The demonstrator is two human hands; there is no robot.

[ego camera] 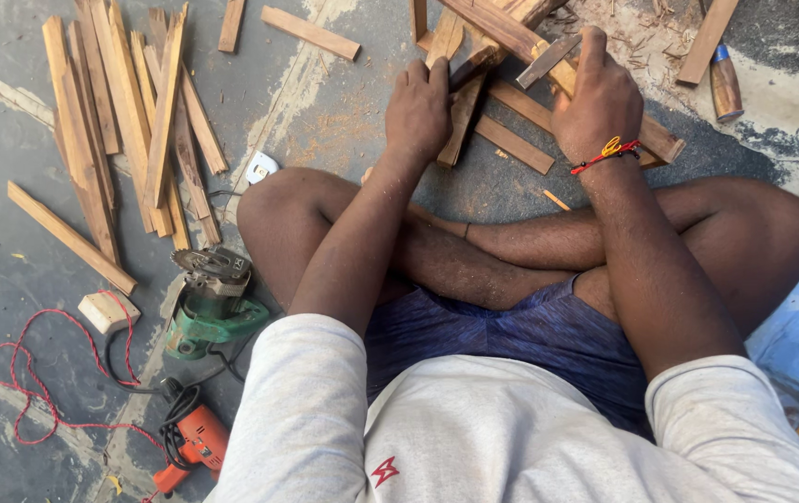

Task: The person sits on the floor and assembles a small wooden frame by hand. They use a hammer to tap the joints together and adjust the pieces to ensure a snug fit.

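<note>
I sit cross-legged on a grey floor. My left hand (418,107) rests fingers-down on a dark wooden strip (460,121) that lies among a crossed stack of wood pieces (516,102) in front of my knees. My right hand (597,98), with a red and yellow thread at the wrist, is closed over a short dark strip (548,61) and the thick lighter batten (511,33) beneath it. Whether the left fingers curl around the strip is hidden.
A pile of long wooden strips (129,121) lies at the left. A green circular saw (209,307), an orange power tool (195,442) and a red cord (36,382) sit by my left knee. A wooden-handled tool (725,84) and shavings lie at top right.
</note>
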